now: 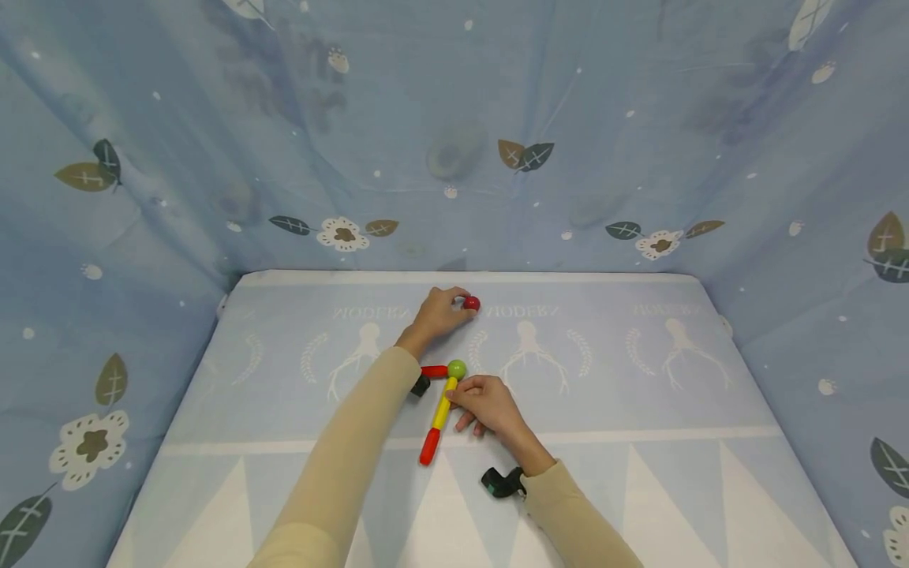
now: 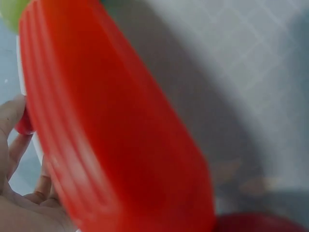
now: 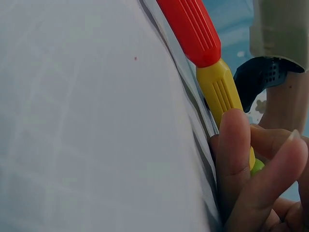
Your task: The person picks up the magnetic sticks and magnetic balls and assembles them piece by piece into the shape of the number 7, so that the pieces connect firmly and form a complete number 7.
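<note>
My left hand [image 1: 436, 313] pinches a small red ball [image 1: 472, 303] between thumb and fingers, towards the far side of the table. Closer in, my right hand [image 1: 490, 404] pinches a yellow rod [image 1: 443, 410]. One end of that rod meets a green ball [image 1: 457, 368]; the other joins a red rod [image 1: 429, 447] pointing towards me. A second red rod [image 1: 434, 371] runs left from the green ball, partly hidden behind my left forearm. It looms large in the left wrist view, where a rounded dark red piece [image 2: 260, 223] shows at the bottom edge.
The pale patterned tabletop [image 1: 710, 489] lies under both hands. A blue curtain [image 1: 454, 102] with leaf and flower prints encloses the back and sides. Dark wrist cameras [image 1: 503, 482] are strapped on both wrists, the left one near the second red rod.
</note>
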Tool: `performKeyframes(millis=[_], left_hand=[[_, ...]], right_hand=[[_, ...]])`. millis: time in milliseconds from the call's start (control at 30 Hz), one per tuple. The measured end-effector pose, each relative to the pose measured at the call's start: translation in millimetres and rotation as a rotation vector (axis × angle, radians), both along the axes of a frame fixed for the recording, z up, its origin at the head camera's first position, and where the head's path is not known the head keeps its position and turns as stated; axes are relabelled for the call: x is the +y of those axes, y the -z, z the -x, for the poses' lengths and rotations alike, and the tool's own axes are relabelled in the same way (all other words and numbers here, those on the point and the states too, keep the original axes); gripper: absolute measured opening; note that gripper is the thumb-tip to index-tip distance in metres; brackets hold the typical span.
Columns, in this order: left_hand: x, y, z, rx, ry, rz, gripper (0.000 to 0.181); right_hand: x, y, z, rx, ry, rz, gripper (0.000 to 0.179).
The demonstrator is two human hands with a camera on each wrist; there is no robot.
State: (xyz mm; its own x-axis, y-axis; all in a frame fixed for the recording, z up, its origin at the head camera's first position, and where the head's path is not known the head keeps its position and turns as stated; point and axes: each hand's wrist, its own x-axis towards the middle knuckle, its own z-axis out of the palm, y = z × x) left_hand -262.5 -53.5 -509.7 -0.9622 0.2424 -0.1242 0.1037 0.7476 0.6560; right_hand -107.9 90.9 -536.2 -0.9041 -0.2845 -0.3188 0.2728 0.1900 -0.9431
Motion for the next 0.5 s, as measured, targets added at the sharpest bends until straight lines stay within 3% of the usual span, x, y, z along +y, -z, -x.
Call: performKeyframes(millis=[233, 400, 500], left_hand=[[-2.0, -5.2, -6.7, -0.018, -0.031, -0.006, 0.044], [-5.5, -17.3, -16.6, 0.006, 0.011, -0.055, 0.042], [-11.2, -27.6, -28.9, 0.036, 0.037, -0.083, 0.043]], right_hand=[[-1.5, -2.5, -1.1, -0.001, -0.006, -0.008, 0.034], [-1.4, -2.1, -1.4, 0.0, 0.001, -0.014, 0.035], [-1.2, -2.0, -1.1, -0.011, 0.004, -0.02, 0.033]])
